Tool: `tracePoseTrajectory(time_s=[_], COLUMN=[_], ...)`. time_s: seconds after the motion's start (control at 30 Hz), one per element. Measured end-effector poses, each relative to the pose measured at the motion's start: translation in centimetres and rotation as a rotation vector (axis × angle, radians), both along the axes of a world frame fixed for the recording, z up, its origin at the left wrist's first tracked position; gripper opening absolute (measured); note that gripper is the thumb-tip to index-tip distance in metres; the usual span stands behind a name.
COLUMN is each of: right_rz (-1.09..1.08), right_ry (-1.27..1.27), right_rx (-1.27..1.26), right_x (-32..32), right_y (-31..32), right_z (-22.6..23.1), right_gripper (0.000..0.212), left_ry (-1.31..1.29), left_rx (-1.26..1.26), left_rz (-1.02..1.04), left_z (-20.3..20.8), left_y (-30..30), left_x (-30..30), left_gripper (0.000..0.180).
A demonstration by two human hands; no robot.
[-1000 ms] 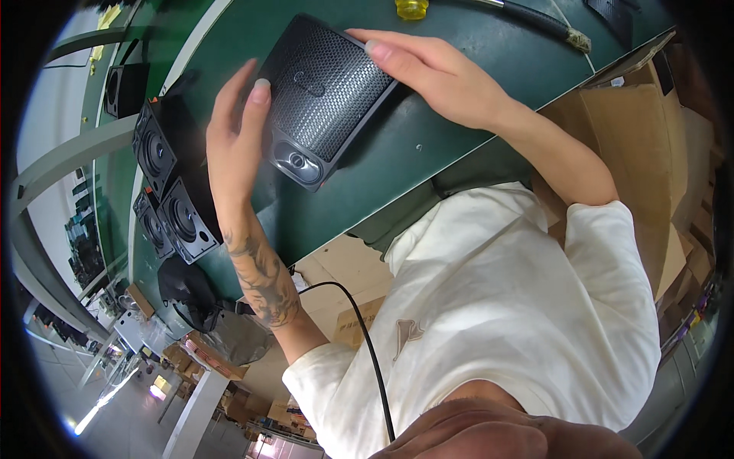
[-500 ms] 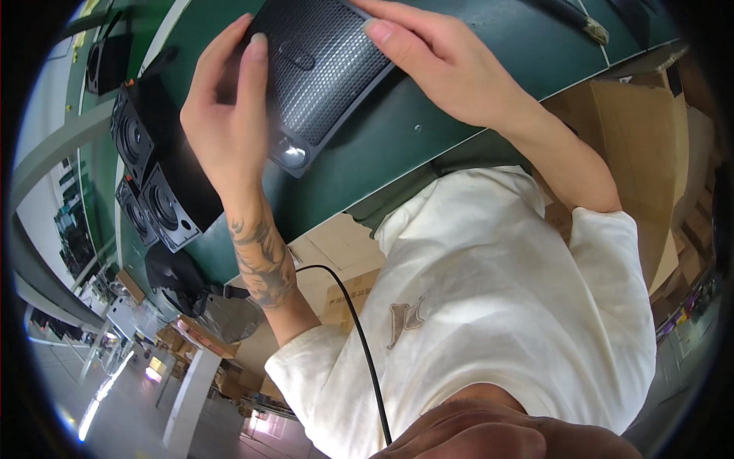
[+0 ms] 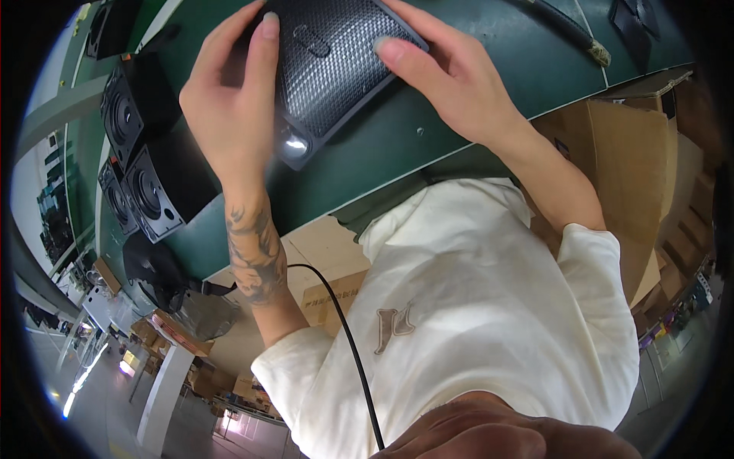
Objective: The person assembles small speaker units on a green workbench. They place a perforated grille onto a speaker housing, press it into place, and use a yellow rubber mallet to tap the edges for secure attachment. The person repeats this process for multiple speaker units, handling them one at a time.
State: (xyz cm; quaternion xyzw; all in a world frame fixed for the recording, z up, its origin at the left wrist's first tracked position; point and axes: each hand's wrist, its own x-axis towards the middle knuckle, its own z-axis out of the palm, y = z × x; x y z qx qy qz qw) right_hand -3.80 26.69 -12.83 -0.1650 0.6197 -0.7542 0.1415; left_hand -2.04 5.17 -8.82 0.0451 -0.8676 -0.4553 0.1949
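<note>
Together, left hand [image 3: 229,115] and right hand [image 3: 462,84] clasping black speaker [image 3: 332,69], printed carton [image 3: 313,300] below

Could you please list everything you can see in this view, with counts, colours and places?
Mesh-grilled speaker: one, black, top centre, held
Other speakers: at least four, black, three grouped at left, one upper left
Workbench: one, green, across the top
Long-handled tool: one, black with tan end, upper right
Flat item, kind unclear: one, black, top right
Cardboard boxes: several, brown, right side
Bag: one, black, lower left
Cable: one, black, before the shirt
T-shirt: one, white, lower centre, worn
Left hand: one, bare, speaker's left side
Right hand: one, bare, speaker's right side
</note>
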Motion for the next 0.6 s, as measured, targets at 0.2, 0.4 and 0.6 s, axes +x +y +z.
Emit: tracePoseTrajectory(time_s=[0.2, 0.4, 0.6], right_rz=[0.026, -0.012, -0.062], right_ry=[0.037, 0.107, 0.133], right_rx=[0.162, 0.181, 0.117], right_x=[-0.3, 1.3, 2.8], right_y=[0.4, 1.1, 1.0], right_z=[2.0, 1.5, 0.8], right_gripper=[0.061, 0.057, 0.058], left_ry=[0.094, 0.077, -0.205], left_rx=[-0.058, 0.574, 0.755], left_rz=[-0.064, 0.088, -0.186], left_z=[0.7, -0.3, -0.6], left_y=[-0.8, -0.3, 2.3], left_x=[-1.0, 2.1, 6.5], left_gripper=[0.027, 0.104, 0.116])
